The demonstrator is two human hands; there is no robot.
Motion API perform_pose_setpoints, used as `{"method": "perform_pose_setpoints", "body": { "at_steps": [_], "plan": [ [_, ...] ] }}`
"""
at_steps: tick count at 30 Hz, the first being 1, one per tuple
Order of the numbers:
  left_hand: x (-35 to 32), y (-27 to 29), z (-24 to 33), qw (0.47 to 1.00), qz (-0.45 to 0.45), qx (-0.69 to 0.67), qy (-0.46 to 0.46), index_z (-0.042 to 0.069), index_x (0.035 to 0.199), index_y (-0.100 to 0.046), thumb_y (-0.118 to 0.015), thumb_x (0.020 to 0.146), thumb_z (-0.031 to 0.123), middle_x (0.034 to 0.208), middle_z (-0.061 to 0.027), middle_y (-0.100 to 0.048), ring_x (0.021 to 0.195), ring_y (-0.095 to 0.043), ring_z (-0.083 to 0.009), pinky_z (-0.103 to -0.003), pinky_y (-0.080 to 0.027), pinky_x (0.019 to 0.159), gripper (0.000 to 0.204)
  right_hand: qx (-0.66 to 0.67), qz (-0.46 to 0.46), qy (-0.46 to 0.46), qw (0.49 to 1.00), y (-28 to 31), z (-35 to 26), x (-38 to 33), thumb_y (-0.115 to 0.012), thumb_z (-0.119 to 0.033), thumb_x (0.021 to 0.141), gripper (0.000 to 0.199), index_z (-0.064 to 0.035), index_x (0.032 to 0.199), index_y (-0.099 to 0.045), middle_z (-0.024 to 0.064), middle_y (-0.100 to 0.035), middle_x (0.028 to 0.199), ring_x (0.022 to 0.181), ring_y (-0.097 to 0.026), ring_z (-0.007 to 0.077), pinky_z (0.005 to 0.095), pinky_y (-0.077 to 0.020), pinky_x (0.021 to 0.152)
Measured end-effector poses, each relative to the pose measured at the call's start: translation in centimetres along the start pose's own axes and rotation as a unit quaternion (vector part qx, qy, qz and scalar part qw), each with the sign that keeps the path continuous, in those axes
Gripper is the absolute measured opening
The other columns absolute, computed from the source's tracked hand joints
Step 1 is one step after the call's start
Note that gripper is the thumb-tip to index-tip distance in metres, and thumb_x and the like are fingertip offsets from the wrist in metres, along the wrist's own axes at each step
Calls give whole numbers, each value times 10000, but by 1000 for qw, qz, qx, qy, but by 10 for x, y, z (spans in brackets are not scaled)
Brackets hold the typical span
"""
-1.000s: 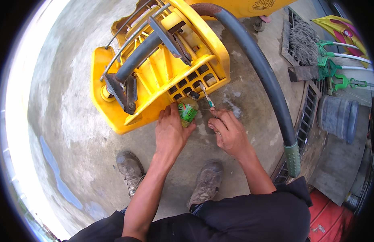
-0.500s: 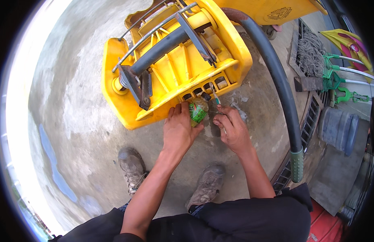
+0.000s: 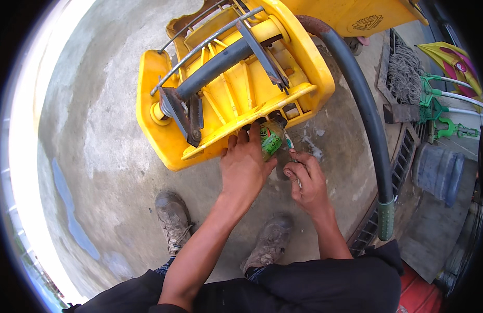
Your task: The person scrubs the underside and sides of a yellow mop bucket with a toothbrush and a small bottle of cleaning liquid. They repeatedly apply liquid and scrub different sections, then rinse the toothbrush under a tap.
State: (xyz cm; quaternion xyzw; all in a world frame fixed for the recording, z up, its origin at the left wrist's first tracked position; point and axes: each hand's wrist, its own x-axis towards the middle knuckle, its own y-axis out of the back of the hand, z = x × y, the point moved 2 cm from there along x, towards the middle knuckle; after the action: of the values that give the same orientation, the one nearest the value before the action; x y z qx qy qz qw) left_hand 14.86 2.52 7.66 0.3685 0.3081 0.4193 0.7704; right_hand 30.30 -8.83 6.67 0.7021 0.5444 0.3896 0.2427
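Observation:
A yellow mop wringer [image 3: 160, 140] lies before me, showing its ribs, metal rods and a dark roller bar. My left hand [image 3: 245, 166] is closed round a small clear plastic bottle with a green label [image 3: 271, 141], its top end up against the row of openings in the wringer's near edge. Just right of the bottle, my right hand [image 3: 308, 180] pinches a slim white and teal toothbrush [image 3: 289, 141]. The brush's far end reaches to the same edge; its tip is hard to make out there.
The wringer's long black handle [image 3: 358, 99] curves down on the right to a green grip [image 3: 386, 221]. Beyond lie a drain grate [image 3: 396, 175], a grey string mop head [image 3: 403, 70], green mop frames [image 3: 430, 99] and a translucent blue jug [image 3: 438, 172]. Another yellow bucket [image 3: 330, 15] stands behind.
My left hand and the bottle have shifted right along the wringer's edge. My right hand with the toothbrush has moved slightly right and nearer. The whole scene sits a little farther right.

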Motion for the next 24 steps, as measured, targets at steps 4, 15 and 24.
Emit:
{"method": "perform_pose_setpoints", "body": {
  "at_steps": [4,15,24],
  "plan": [
    [19,18,16,997,-20,76,-1,90,1572,-589,-948,793,236,1329,-211,-709,1279,-682,-430,-562,-551,1067,870,5,3,1,1000,-7,9,9,-825,75,861,268,-26,1086,-720,146,-696,1266,1131,-731,350,458,-628,909],
    [38,14,-2,969,113,205,-75,208,1511,-691,-905,784,77,1388,-174,-696,1306,-682,-412,-539,-554,1088,769,25,21,-10,999,-15,0,4,-818,54,888,236,-30,1085,-718,140,-694,1267,1153,-729,345,450,-634,933],
    [34,21,-13,968,133,173,-124,235,1482,-728,-683,880,-67,1326,-204,-741,1284,-682,-437,-563,-552,1058,675,42,48,-30,998,-15,4,0,-833,45,886,242,-31,1089,-725,149,-697,1251,1196,-728,354,463,-627,938]
  ]
}}
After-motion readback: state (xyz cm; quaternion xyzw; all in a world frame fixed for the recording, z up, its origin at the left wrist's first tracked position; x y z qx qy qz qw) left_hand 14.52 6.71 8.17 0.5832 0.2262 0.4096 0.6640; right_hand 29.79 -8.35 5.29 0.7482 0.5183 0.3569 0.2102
